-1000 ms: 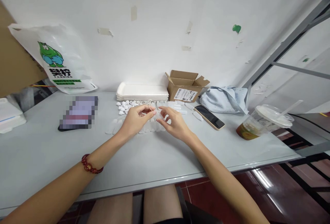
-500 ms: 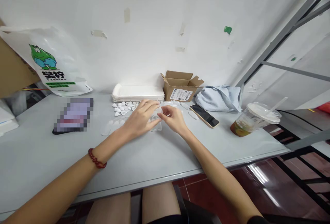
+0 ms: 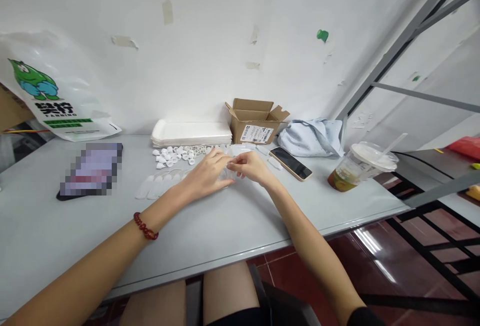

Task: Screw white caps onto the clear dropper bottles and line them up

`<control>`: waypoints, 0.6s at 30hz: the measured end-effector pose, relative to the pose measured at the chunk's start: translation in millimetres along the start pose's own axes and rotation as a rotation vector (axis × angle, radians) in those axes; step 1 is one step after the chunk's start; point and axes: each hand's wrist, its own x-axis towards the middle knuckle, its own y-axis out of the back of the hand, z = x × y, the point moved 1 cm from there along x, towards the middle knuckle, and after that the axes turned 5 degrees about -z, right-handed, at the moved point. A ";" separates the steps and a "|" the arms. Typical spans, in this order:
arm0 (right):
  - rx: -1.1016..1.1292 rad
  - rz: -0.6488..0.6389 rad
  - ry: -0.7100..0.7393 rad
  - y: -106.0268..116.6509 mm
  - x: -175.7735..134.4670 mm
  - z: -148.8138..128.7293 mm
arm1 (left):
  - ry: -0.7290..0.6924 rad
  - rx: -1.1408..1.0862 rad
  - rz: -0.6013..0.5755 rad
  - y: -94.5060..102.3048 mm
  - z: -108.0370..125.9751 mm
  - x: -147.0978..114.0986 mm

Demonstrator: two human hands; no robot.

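Note:
A row of clear plastic pieces or compartments with rounded ends (image 3: 152, 186) lies on the table, partly hidden under my left hand (image 3: 210, 173). That hand rests palm down over its right end, fingers stretched forward and thumb apart. Close beside its fingertips, my right hand (image 3: 247, 167) is closed in a pinch; whatever is between the fingers is too small to make out. Just behind the left hand lies a loose pile of small white cup-shaped pieces (image 3: 174, 155).
A stack of white trays (image 3: 191, 133) and an open cardboard box (image 3: 252, 126) stand against the wall. To the right are a phone (image 3: 290, 163), a light blue cloth bag (image 3: 311, 138) and a drink cup (image 3: 360, 166). A blurred phone (image 3: 93, 168) and a white plastic bag (image 3: 71, 86) are on the left.
My right fingers have closed into a pinch beside the left fingertips. The left hand stays over the clear plastic pieces. The whole view has shifted slightly.

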 end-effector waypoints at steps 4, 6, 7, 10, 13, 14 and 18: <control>-0.031 -0.104 -0.091 4.4 -1.6 0.6 | 0.142 -0.045 -0.038 -8.2 1.2 -1.0; -0.041 -0.141 -0.128 4.9 -1.7 2.0 | 0.188 -0.042 -0.087 -10.6 1.6 -1.0; -0.039 -0.148 -0.135 4.8 -1.5 2.7 | 0.203 -0.037 -0.113 -11.2 1.8 -1.1; -0.017 -0.144 -0.133 3.5 0.0 4.8 | 0.235 -0.016 -0.162 -11.1 1.6 -1.6; -0.019 -0.142 -0.126 2.0 1.8 6.2 | 0.240 -0.016 -0.158 -10.8 0.7 -2.6; -0.024 -0.143 -0.127 1.6 2.3 6.4 | 0.238 -0.020 -0.152 -10.9 0.2 -3.1; -0.042 -0.136 -0.135 0.8 3.1 6.2 | 0.231 0.001 -0.157 -12.7 -1.9 -5.2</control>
